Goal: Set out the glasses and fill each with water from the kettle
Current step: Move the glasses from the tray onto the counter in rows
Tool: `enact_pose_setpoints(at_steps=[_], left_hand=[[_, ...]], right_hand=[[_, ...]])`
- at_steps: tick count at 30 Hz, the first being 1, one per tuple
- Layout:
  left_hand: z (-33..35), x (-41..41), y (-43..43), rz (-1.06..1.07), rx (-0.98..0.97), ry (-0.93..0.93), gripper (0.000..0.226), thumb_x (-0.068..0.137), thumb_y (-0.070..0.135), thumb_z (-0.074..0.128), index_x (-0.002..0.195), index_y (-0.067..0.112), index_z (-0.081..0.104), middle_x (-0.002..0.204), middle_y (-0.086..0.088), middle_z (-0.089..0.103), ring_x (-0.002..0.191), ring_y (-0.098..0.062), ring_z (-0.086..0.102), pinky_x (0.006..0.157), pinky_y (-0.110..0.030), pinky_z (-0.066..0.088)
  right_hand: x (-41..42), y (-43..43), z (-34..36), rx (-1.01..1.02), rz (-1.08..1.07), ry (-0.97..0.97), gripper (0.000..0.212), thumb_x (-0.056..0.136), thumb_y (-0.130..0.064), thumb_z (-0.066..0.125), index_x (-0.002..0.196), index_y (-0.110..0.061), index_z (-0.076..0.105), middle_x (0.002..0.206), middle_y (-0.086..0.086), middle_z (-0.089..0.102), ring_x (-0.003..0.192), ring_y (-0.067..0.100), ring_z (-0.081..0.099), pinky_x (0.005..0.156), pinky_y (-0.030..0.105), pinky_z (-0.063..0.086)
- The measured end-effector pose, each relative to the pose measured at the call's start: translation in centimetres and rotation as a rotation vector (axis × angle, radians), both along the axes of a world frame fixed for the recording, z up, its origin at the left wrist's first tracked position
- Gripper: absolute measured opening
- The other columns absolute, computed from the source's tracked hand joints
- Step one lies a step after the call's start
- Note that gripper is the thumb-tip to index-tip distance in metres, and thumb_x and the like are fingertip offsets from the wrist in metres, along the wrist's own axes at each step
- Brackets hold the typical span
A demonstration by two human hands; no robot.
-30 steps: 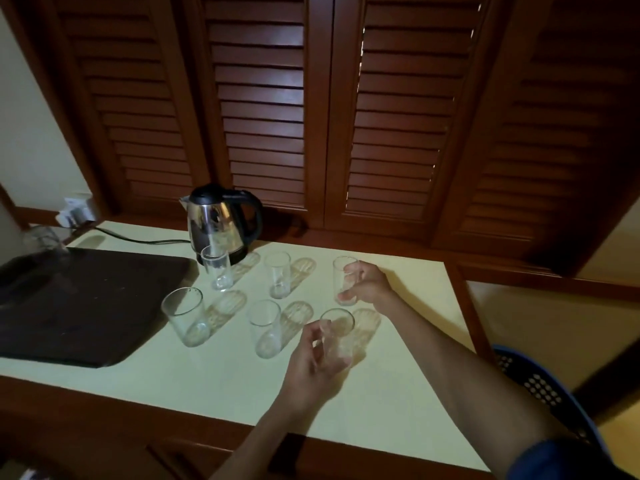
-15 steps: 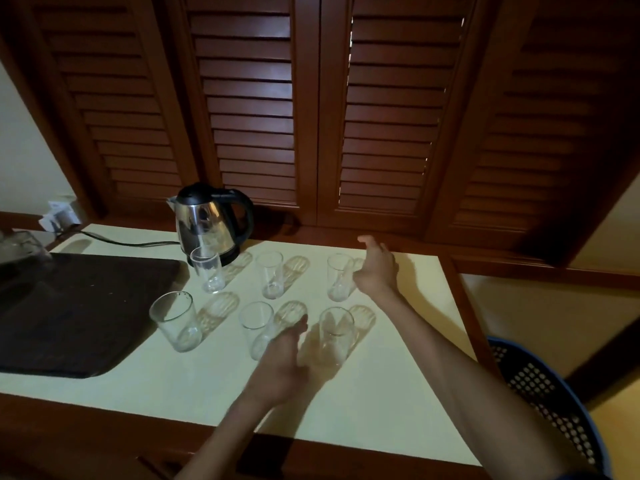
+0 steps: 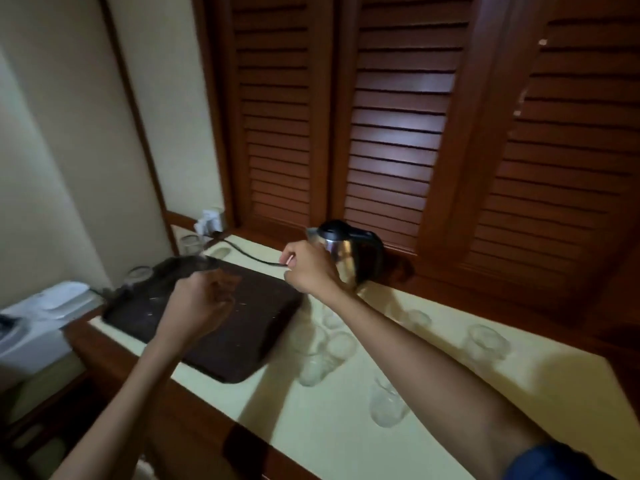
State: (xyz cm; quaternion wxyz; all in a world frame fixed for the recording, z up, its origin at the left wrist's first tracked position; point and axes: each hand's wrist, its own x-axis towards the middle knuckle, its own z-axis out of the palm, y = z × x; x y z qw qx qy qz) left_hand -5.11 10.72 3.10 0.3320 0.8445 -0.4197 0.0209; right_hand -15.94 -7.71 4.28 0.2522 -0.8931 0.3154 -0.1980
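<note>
The steel kettle with a black lid and handle stands at the back of the cream counter, against the shutters. Several empty glasses stand blurred on the counter, among them one glass by the tray corner, another glass nearer me and a third glass to the right. Two more glasses stand at the tray's far left end. My left hand hovers over the dark tray, fingers loosely curled, holding nothing. My right hand is just left of the kettle, loosely curled and empty.
The kettle's black cable runs along the back to a wall plug. A white appliance sits lower on the left. Wooden shutters close off the back. The counter has a wooden front edge.
Both hands have let go of the two right-hand glasses and moved left, over the tray and beside the kettle. The view has swung left and is blurred.
</note>
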Motion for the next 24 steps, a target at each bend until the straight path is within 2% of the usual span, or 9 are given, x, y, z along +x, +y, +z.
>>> enact_pose_setpoints(at_steps=[3,5,7,10,12,14,18,21,24], left_hand=[[-1.2,6.0,1.9,0.1,0.088,-0.029,0.024,0.082,0.008,0.077,0.104,0.017,0.082,0.096,-0.011,0.081,0.091,-0.034,0.076,0.073,-0.037,0.055],[-1.7,9.8,3.1,0.164,0.094,-0.047,0.015,0.087,0.03,0.078,0.099,0.022,0.08,0.09,-0.012,0.078,0.087,-0.037,0.075,0.07,-0.041,0.057],[-2.1,13.6,4.0,0.229,0.112,-0.046,0.033,0.08,0.042,0.08,0.107,0.023,0.077,0.097,-0.013,0.078,0.093,-0.039,0.074,0.075,-0.044,0.058],[-2.5,18.3,4.3,0.291,0.231,-0.033,0.076,0.073,0.035,0.089,0.14,0.018,0.058,0.122,-0.023,0.069,0.11,-0.043,0.068,0.09,-0.048,0.055],[-2.9,21.7,4.1,0.311,0.342,-0.013,0.094,0.071,0.043,0.09,0.151,0.021,0.044,0.13,-0.024,0.061,0.113,-0.043,0.065,0.093,-0.049,0.054],[-3.2,22.9,3.3,0.291,0.446,-0.003,0.101,0.071,0.046,0.089,0.154,0.025,0.036,0.135,-0.021,0.055,0.117,-0.041,0.064,0.093,-0.048,0.054],[-4.0,25.8,1.2,0.224,0.58,0.026,0.099,0.071,0.046,0.089,0.153,0.026,0.035,0.141,-0.016,0.054,0.125,-0.036,0.06,0.098,-0.046,0.055],[-4.5,27.3,-0.6,0.167,0.674,-0.005,0.085,0.073,0.045,0.086,0.144,0.024,0.046,0.135,-0.011,0.061,0.123,-0.031,0.062,0.095,-0.043,0.056],[-4.8,28.1,-2.0,0.102,0.738,0.01,0.071,0.072,0.043,0.088,0.134,0.022,0.059,0.125,-0.006,0.067,0.111,-0.024,0.067,0.084,-0.034,0.058]], right_hand=[[7.5,1.1,-0.3,0.031,0.066,0.065,0.028,0.082,-0.003,0.069,0.098,-0.024,0.078,0.115,0.007,0.077,0.105,0.03,0.072,0.085,0.034,0.06],[12.1,1.8,-0.6,0.035,0.109,0.107,0.026,0.082,-0.005,0.072,0.1,-0.023,0.08,0.116,0.006,0.077,0.107,0.03,0.073,0.082,0.03,0.057],[16.4,2.4,-1.1,0.041,0.135,0.12,0.026,0.082,-0.007,0.076,0.102,-0.023,0.08,0.119,0.007,0.076,0.109,0.029,0.073,0.079,0.027,0.053],[21.3,2.3,-1.9,0.044,0.14,0.123,0.029,0.084,-0.008,0.08,0.111,-0.02,0.078,0.125,0.008,0.073,0.114,0.028,0.071,0.077,0.025,0.05],[25.0,2.1,-2.6,0.043,0.142,0.133,0.041,0.086,-0.011,0.082,0.125,-0.018,0.072,0.134,0.011,0.067,0.119,0.028,0.068,0.078,0.024,0.045],[26.5,1.5,-2.8,0.042,0.156,0.16,0.058,0.086,-0.015,0.085,0.139,-0.015,0.062,0.143,0.014,0.058,0.126,0.03,0.062,0.088,0.028,0.047],[30.3,0.5,-3.6,0.096,0.173,0.169,0.086,0.084,-0.009,0.087,0.158,-0.017,0.042,0.158,0.016,0.039,0.141,0.035,0.049,0.111,0.037,0.044],[32.4,-0.2,-4.5,0.102,0.181,0.223,0.095,0.081,-0.01,0.089,0.161,-0.019,0.038,0.162,0.016,0.035,0.146,0.037,0.045,0.115,0.042,0.043],[33.7,-0.7,-5.5,0.097,0.183,0.276,0.098,0.081,-0.014,0.09,0.162,-0.02,0.037,0.164,0.017,0.034,0.15,0.038,0.041,0.118,0.047,0.041]])
